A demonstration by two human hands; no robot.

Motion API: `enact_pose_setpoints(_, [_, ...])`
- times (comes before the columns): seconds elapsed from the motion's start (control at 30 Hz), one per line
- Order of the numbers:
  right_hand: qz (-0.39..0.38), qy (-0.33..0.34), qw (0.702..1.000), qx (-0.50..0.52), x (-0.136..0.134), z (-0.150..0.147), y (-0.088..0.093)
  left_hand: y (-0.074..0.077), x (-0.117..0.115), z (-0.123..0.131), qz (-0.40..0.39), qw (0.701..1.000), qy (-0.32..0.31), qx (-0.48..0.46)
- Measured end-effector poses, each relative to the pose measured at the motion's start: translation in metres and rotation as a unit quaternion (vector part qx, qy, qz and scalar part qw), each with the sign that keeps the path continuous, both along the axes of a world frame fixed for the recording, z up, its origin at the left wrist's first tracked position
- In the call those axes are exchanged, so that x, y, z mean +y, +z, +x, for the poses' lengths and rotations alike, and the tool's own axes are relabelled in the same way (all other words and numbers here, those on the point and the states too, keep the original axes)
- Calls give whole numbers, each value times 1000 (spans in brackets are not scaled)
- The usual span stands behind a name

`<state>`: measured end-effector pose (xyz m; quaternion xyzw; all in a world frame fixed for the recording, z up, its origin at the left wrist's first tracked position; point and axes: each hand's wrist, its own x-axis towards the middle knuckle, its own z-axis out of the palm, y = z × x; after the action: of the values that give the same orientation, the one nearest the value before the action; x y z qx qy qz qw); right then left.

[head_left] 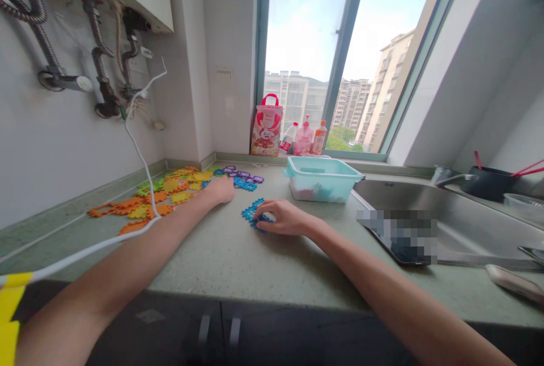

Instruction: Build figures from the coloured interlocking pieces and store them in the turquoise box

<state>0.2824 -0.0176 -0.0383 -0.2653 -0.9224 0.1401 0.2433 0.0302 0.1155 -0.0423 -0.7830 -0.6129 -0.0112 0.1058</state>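
Note:
My right hand (285,216) curls over a blue jigsaw-edged piece with cut-outs (251,213) lying on the counter. Between its thumb and fingers is a small white object (269,216), mostly covered, whose kind I cannot make out. The fingertips touch the blue piece. My left hand (221,189) is closed at the near edge of a spread of similar pieces. Its fingertips are hidden, and so is anything in them. Beside it lie blue pieces (245,184) and purple pieces (243,174). Further left are yellow pieces (181,197), orange pieces (123,206) and green pieces (148,187).
A turquoise tub (321,190) stands beyond my right hand. Right of it is a steel sink (459,213), with a dark, partly blurred flat object (408,255) at its edge. A white cable (97,246) crosses my left arm. Bottles (304,138) and a pink bag (267,131) line the windowsill.

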Motion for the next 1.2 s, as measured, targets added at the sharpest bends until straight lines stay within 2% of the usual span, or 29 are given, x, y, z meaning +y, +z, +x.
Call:
enact_pose_setpoints(0.1, [1,-9,1000,10,2,2,-1,4,-9,16,5,1000,3,-14])
enact_pose_setpoints(0.2, [-1,-7,1000,17,3,2,-3,8,-12,20,39,999,1,-30])
enact_pose_setpoints(0.33, [-2,-12,1000,24,2,0,-4,5,5,-4,115,991,-8,-70])
enact_pose_setpoints(0.43, [-7,-14,1000,22,1,-1,-3,-3,24,-26,60,992,0,-110])
enact_pose_setpoints(0.53, [-10,-16,1000,16,0,-1,-2,-6,34,-35,13,992,18,-121])
enact_pose_setpoints(0.8, [-3,-11,1000,20,3,2,-4,8,20,-26,116,992,12,-44])
enact_pose_setpoints(0.93, [-7,-13,1000,17,4,4,-2,18,19,-26,77,994,-25,-76])
enact_pose_setpoints(1.07, [-1,-13,1000,20,6,5,-3,28,21,-38,60,985,-79,-141])
enact_pose_setpoints(1.2, [0,-14,1000,17,7,6,-4,32,21,-54,-32,982,-130,-130])
